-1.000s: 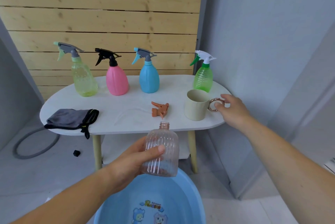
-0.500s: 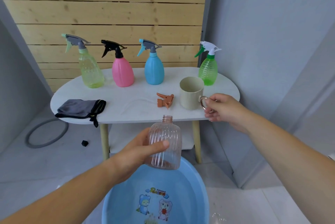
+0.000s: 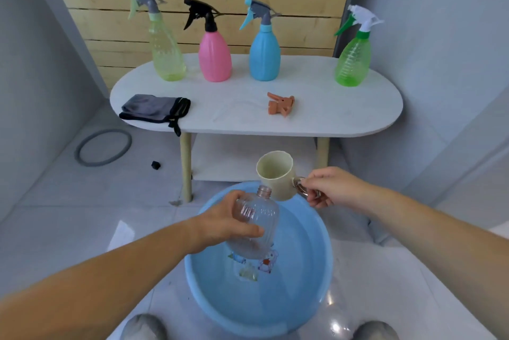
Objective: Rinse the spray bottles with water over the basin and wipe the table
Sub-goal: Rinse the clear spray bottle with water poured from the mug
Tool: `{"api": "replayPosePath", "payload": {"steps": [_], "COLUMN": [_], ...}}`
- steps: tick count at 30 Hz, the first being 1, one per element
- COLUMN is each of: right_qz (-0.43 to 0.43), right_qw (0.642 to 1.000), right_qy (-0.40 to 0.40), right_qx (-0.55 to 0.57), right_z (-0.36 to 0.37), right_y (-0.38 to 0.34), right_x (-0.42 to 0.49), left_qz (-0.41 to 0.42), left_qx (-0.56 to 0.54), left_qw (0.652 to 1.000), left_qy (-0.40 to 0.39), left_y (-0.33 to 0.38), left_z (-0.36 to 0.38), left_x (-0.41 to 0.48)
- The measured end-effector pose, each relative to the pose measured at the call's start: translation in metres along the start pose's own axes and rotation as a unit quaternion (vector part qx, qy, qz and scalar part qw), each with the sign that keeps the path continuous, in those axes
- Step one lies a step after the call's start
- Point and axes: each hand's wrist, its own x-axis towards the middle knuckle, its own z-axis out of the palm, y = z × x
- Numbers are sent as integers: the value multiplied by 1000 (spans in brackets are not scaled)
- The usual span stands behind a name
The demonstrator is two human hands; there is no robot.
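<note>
The cup is off the table now and hangs at centre frame; half a second ago it stood on the tabletop. My right fingers pinch its ring handle, and the right hand carries it just above and behind the clear bottle. The cup's base is close to the bottle's open neck, so I judge a pour is being lined up (I cannot tell how much water the cup holds).

My left fingers wrap the bottle's ribbed body, thumb across the front. The left hand keeps the neck tilted up towards the cup, over the blue basin at lower centre, which should catch any spill.

Further out, the orange spray head lies unscrewed on the table, which is why the neck is open. The grey cloth waits at the table's left edge for wiping. Four capped spray bottles stand along the back.
</note>
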Motion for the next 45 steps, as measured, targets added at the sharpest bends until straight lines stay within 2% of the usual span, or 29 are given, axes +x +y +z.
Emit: {"api": "replayPosePath", "payload": {"steps": [7, 10, 14, 22, 36, 45], "right_qz": [122, 141, 131, 81, 70, 86], "right_qw": [988, 981, 985, 970, 952, 962], "right_qy": [-40, -43, -24, -7, -6, -5], "right_qx": [-89, -127, -112, -228, -298, -261], "right_z": [45, 57, 77, 94, 103, 105], "right_y": [82, 106, 131, 156, 143, 146], "right_x": [48, 60, 70, 83, 93, 95], "left_qz": [-87, -99, -102, -97, -78, -77], "left_qx": [6, -18, -23, -24, -33, -20], "left_qw": [996, 994, 993, 992, 992, 991], "left_qy": [37, 52, 60, 75, 93, 108], "left_y": [-62, -83, -101, -131, -131, -138], "left_z": [15, 22, 24, 21, 17, 9], "left_x": [30, 36, 42, 49, 55, 53]}}
